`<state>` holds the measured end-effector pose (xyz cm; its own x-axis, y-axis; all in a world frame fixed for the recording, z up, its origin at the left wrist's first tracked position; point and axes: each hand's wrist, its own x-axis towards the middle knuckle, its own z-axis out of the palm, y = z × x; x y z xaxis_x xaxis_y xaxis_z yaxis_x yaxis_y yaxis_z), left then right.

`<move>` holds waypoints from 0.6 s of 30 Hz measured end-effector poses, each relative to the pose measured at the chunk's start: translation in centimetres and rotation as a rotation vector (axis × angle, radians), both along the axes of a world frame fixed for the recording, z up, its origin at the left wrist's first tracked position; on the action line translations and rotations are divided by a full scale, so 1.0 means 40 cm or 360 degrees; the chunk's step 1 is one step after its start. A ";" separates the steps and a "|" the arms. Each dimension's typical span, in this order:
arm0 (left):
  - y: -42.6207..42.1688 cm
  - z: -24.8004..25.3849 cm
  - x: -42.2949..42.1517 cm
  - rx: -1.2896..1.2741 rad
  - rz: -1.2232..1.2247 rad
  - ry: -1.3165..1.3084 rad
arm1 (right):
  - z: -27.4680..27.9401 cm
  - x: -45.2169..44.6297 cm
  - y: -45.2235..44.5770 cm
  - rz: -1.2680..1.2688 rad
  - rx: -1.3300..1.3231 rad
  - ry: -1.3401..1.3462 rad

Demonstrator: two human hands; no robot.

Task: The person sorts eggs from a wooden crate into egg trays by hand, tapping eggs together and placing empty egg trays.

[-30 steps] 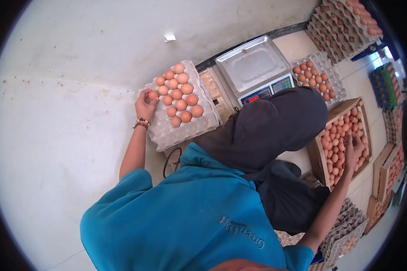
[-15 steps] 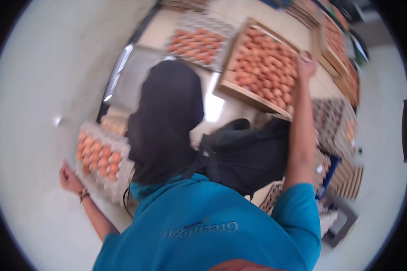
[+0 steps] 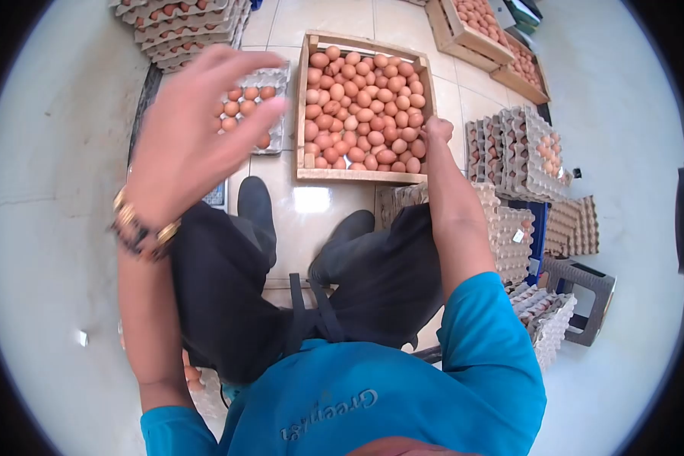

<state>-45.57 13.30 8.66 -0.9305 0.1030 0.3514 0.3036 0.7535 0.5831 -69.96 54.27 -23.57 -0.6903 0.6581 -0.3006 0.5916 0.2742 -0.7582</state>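
Observation:
Brown eggs (image 3: 365, 114) fill a wooden crate (image 3: 361, 175) on the tiled floor. My right hand (image 3: 438, 131) is closed at the crate's right edge, its fingers wrapped on the wooden rim. Raised close to the camera, my left hand (image 3: 197, 125) is open, thumb and fingers apart, with nothing between them. Behind it, partly covered, lies a grey egg tray (image 3: 272, 80) holding several eggs. A bracelet (image 3: 143, 228) circles my left wrist.
Stacked egg trays (image 3: 182, 30) stand at the upper left, and more filled trays (image 3: 513, 148) at the right. Further egg crates (image 3: 475, 38) are at the upper right. A grey stool (image 3: 585, 292) lies at the lower right. A sliver of the scale (image 3: 216, 196) shows beside my left leg.
The view has swung right to the crate. My left hand has left the egg tray by the wall and come up toward the camera. My right hand has moved from the eggs to the crate's edge.

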 end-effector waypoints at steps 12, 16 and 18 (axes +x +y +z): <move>0.132 -0.147 -0.081 -0.0742 -0.0366 -0.0924 | 0.063 -0.175 -0.179 0.1416 0.1238 -0.0082; 0.134 -0.143 -0.101 -0.0738 -0.0256 -0.0790 | 0.043 -0.251 -0.219 0.1463 0.1318 -0.0107; 0.133 -0.139 -0.103 -0.0756 -0.0248 -0.0818 | 0.015 -0.282 -0.228 0.1419 0.1366 -0.0118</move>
